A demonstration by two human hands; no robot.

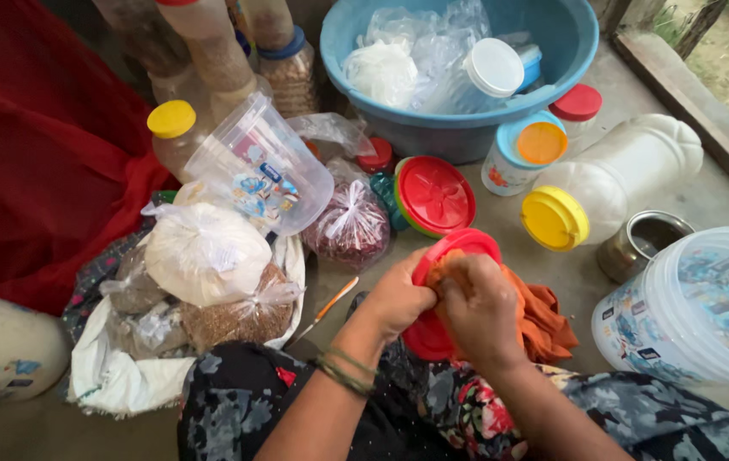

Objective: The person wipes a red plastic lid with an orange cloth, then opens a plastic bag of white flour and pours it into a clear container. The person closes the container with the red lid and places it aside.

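My left hand (398, 297) grips the left edge of a red round lid (458, 245), tilted up in front of me. My right hand (482, 309) presses an orange cloth (543, 320) against the lid's inner face. The cloth hangs down to the right over my floral lap. A second red lid with a green rim (434, 195) leans just beyond the held lid. A thin orange-handled tool (330, 305) lies on the floor left of my left wrist.
A blue basin (458, 102) with plastic bags and a white-capped jar stands ahead. A clear yellow-capped jar (612, 183) lies on its side at right, near a steel cup (644, 243) and a large clear tub (701, 307). Tied bags of grain (206, 273) sit at left.
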